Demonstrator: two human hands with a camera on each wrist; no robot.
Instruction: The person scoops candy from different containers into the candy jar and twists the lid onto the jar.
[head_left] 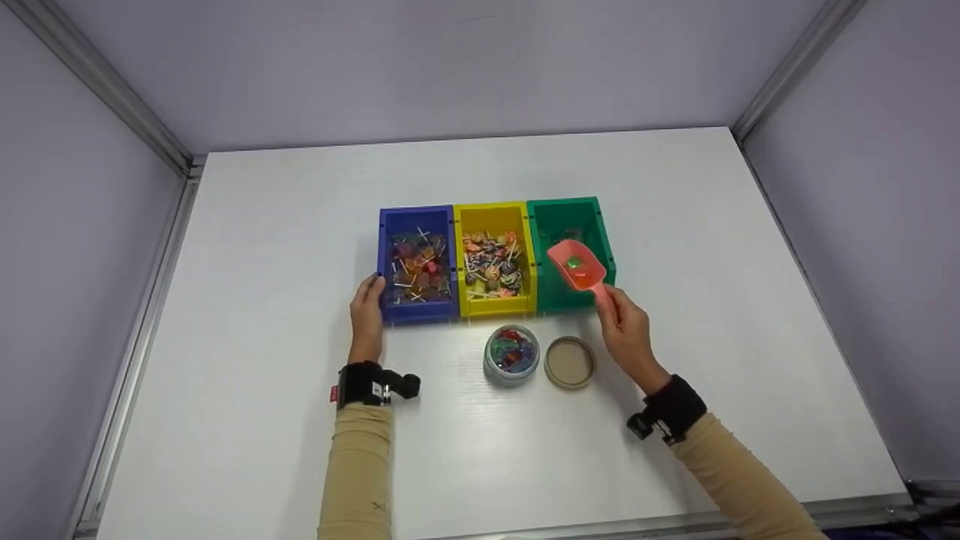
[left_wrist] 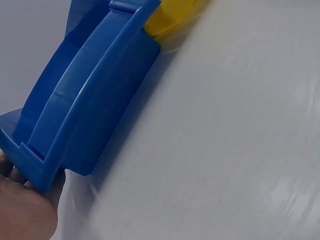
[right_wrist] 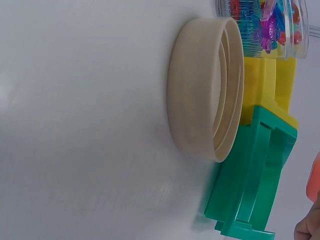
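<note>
My right hand grips the handle of a pink scoop, held over the green bin. In the scoop lies a shiny green piece. My left hand holds the near left corner of the blue bin; in the left wrist view the thumb shows at one side of that corner and other fingers at the other. A clear jar with colourful translucent pieces stands before the bins. Beside it lies a beige round lid, hollow side up.
The blue bin holds wrapped lollipops. The yellow bin, joined between blue and green, holds striped lollipops. A few pieces lie at the bottom of the green bin. All stand on a white table with grey walls round it.
</note>
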